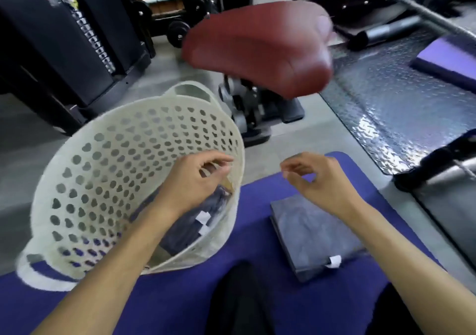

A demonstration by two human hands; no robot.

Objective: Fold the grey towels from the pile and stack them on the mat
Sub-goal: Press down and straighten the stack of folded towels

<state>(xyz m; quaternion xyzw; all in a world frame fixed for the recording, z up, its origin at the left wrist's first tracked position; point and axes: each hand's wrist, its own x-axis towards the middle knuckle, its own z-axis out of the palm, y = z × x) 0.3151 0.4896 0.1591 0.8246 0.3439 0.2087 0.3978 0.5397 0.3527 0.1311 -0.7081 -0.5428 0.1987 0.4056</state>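
A white perforated laundry basket (85,169) lies tipped toward me on the left end of the purple mat (257,206). Crumpled grey towels (185,227) with white tags sit in its bottom. My left hand (190,182) is inside the basket just above those towels, fingers loosely curled, and nothing is visibly gripped. A neat stack of folded grey towels (314,234) rests on the mat to the right. My right hand (322,182) hovers over the far edge of that stack with loosely curled fingers, holding nothing.
A red padded gym seat (257,48) on a black frame stands just behind the basket. A diamond-plate metal platform (386,97) runs along the right. Black weight machines stand at the back left. My dark-clothed legs (239,301) lie on the mat's near side.
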